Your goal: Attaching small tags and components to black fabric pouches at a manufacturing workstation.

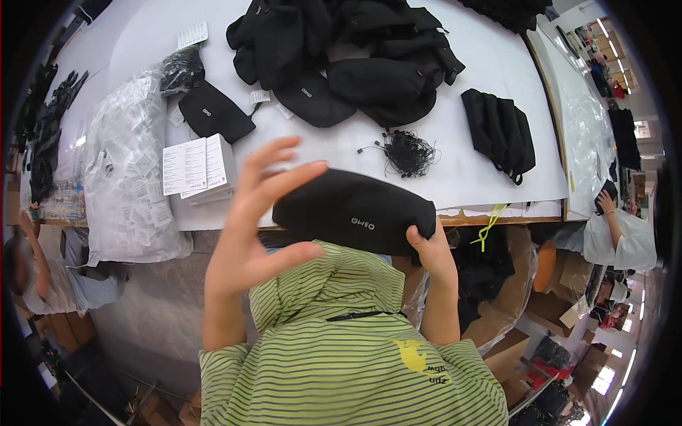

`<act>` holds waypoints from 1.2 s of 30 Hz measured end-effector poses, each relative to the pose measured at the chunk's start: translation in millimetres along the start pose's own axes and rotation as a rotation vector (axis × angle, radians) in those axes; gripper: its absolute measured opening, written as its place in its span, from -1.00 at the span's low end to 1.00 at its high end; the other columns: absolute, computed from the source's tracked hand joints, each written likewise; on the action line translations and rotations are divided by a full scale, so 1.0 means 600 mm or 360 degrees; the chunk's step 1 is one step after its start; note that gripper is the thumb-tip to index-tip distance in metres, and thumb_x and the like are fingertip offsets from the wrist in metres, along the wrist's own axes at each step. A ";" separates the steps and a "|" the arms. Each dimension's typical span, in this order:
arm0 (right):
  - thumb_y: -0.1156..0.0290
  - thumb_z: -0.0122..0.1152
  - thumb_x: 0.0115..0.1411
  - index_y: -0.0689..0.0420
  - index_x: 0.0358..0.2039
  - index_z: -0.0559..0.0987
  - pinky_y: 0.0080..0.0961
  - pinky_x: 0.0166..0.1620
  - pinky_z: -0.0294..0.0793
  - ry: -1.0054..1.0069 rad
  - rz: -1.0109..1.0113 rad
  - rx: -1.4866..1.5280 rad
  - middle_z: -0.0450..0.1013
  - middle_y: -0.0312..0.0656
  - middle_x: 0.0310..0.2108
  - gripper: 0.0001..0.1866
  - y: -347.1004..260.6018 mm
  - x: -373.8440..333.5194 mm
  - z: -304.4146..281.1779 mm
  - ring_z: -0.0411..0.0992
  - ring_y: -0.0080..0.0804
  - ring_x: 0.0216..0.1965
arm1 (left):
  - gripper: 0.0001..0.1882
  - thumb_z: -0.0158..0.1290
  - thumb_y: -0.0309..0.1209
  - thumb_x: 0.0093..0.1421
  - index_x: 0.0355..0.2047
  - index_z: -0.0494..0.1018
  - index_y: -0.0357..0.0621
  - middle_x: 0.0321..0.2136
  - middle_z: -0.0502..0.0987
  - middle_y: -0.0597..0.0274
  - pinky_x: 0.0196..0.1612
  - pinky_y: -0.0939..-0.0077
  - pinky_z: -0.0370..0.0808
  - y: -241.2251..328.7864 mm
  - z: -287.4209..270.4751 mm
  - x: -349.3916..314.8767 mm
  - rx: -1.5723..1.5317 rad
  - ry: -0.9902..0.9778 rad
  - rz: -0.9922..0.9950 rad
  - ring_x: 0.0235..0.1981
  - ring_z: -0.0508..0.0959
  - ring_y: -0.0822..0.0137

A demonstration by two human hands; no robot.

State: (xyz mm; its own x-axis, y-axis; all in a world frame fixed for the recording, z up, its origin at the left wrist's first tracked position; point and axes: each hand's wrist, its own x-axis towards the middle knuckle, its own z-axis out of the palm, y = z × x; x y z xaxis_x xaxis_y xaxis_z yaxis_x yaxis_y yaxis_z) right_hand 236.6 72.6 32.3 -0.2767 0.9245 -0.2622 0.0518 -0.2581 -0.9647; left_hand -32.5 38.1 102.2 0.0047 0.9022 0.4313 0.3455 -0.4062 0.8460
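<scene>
A black fabric pouch with small pale lettering is held up in front of my body, at the table's near edge. Its right end sits in my right hand, thumb on the front face and the other fingers hidden behind. By the pouch's left end, my left hand has its fingers and thumb spread. Whether a fingertip touches the pouch there, I cannot tell. Just beyond lie a stack of white printed cards, another black pouch with a tag, and a tangle of thin black tag strings.
Black pouches heap up at the table's far side; several more lie in a row at right. A clear bag of white labels bulges over the left edge. Open cartons stand below right. Other people are at both sides.
</scene>
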 end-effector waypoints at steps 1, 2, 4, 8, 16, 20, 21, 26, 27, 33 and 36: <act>0.08 0.37 0.07 0.30 -0.08 0.48 -0.53 -0.03 0.34 -0.0137 0.0062 0.0016 0.47 -0.26 -0.22 -0.42 -0.002 -0.002 -0.001 0.35 -0.53 -0.16 | -0.44 0.28 -0.41 -0.07 0.00 0.45 -0.19 -0.11 0.47 0.02 0.01 0.43 0.38 -0.012 0.012 -0.005 -0.0139 -0.0087 -0.0086 -0.07 0.48 0.16; 0.07 0.35 0.09 0.29 -0.08 0.47 -0.55 -0.05 0.35 -0.0208 0.0064 0.0007 0.46 -0.28 -0.21 -0.43 -0.005 -0.003 0.000 0.34 -0.54 -0.17 | -0.44 0.28 -0.41 -0.07 0.00 0.45 -0.19 -0.11 0.47 0.02 0.01 0.43 0.38 -0.022 0.017 -0.010 -0.0125 -0.0089 -0.0087 -0.07 0.48 0.16; 0.13 0.36 0.09 0.28 -0.06 0.47 -0.55 -0.04 0.35 -0.0253 0.0057 0.0011 0.46 -0.28 -0.20 -0.45 -0.007 -0.002 -0.004 0.34 -0.55 -0.16 | -0.52 0.23 -0.51 -0.03 -0.03 0.47 -0.21 -0.13 0.50 0.12 0.00 0.52 0.36 -0.038 0.025 -0.016 -0.0337 -0.0114 -0.0390 -0.11 0.49 0.28; 0.37 0.36 0.07 0.23 0.01 0.46 -0.56 -0.04 0.37 -0.0099 -0.0329 0.0043 0.47 -0.26 -0.17 -0.50 -0.038 0.015 0.029 0.38 -0.54 -0.16 | -0.58 0.18 -0.59 0.00 -0.06 0.48 -0.22 -0.17 0.50 0.17 -0.03 0.57 0.35 -0.058 0.030 -0.027 -0.0374 -0.0185 -0.0413 -0.15 0.49 0.33; 0.44 0.27 0.10 0.15 -0.23 0.64 -0.74 -0.36 0.36 -0.0108 -0.0708 -0.0505 0.52 -0.30 -0.45 -0.80 -0.026 0.047 -0.025 0.40 -0.68 -0.41 | -0.75 0.19 -0.53 0.01 -0.24 0.56 -0.22 -0.39 0.40 0.26 -0.20 0.62 0.31 -0.092 0.054 -0.024 -0.0300 -0.0083 -0.0415 -0.32 0.39 0.39; 0.44 0.24 0.13 0.09 -0.18 0.64 -0.76 -0.57 0.06 -0.0360 -0.0126 -0.0439 0.29 -0.47 -0.66 -0.78 -0.045 0.049 -0.059 0.11 -0.81 -0.67 | -0.77 0.19 -0.52 0.01 -0.26 0.56 -0.22 -0.27 0.40 0.23 -0.18 0.60 0.32 -0.075 0.056 -0.020 -0.0166 -0.0285 -0.0582 -0.31 0.40 0.37; 0.44 0.24 0.13 0.09 -0.18 0.64 -0.76 -0.57 0.06 -0.0323 -0.0144 -0.0444 0.29 -0.47 -0.66 -0.78 -0.052 0.050 -0.074 0.11 -0.81 -0.67 | -0.77 0.19 -0.52 0.01 -0.26 0.56 -0.22 -0.27 0.40 0.23 -0.18 0.60 0.32 -0.069 0.057 -0.017 -0.0176 -0.0308 -0.0549 -0.31 0.40 0.37; 0.45 0.23 0.16 0.06 -0.07 0.56 -0.70 -0.51 0.32 0.0655 -0.0586 -0.0804 0.53 -0.31 -0.29 -0.71 -0.086 0.066 -0.220 0.31 -0.72 -0.62 | -0.68 0.05 -0.47 0.16 -0.04 0.46 -0.13 0.00 0.38 0.18 -0.07 0.48 0.36 -0.114 -0.038 -0.021 0.0442 0.0339 -0.0470 -0.14 0.42 0.34; 0.46 0.21 0.17 0.06 -0.03 0.53 -0.69 -0.49 0.34 0.0901 -0.0707 -0.0935 0.52 -0.30 -0.18 -0.68 -0.085 0.077 -0.273 0.34 -0.70 -0.60 | -0.66 0.03 -0.45 0.20 0.01 0.43 -0.12 0.02 0.36 0.17 -0.07 0.47 0.36 -0.132 -0.075 -0.025 0.0616 0.0464 -0.0461 -0.11 0.41 0.33; 0.50 0.18 0.18 -0.07 0.12 0.44 -0.61 -0.43 0.42 0.1896 -0.1015 -0.1567 0.51 -0.19 -0.07 -0.53 -0.091 0.155 -0.497 0.43 -0.48 -0.56 | -0.45 0.07 -0.15 0.22 0.12 0.31 -0.24 0.07 0.32 -0.06 0.16 0.21 0.18 -0.215 -0.229 -0.094 0.1767 0.0721 -0.0638 0.07 0.29 0.04; 0.52 0.18 0.12 -0.13 0.16 0.41 -0.42 -0.22 0.46 0.1719 -0.0797 -0.1788 0.50 -0.09 -0.08 -0.44 -0.025 0.193 -0.563 0.50 -0.23 -0.30 | -0.31 0.10 -0.05 0.18 0.14 0.27 -0.34 0.09 0.29 -0.18 0.23 0.12 0.06 -0.253 -0.236 -0.116 0.1735 0.0575 -0.1025 0.13 0.22 -0.09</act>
State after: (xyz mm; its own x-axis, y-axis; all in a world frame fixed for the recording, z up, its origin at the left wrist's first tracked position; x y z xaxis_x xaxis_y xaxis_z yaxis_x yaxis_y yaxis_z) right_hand 528.0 278.5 8.7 0.2553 0.7285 0.6357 0.9334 -0.0141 -0.3587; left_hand -218.3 16.8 -11.8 -0.6347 0.7306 0.2516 0.7672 0.5570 0.3180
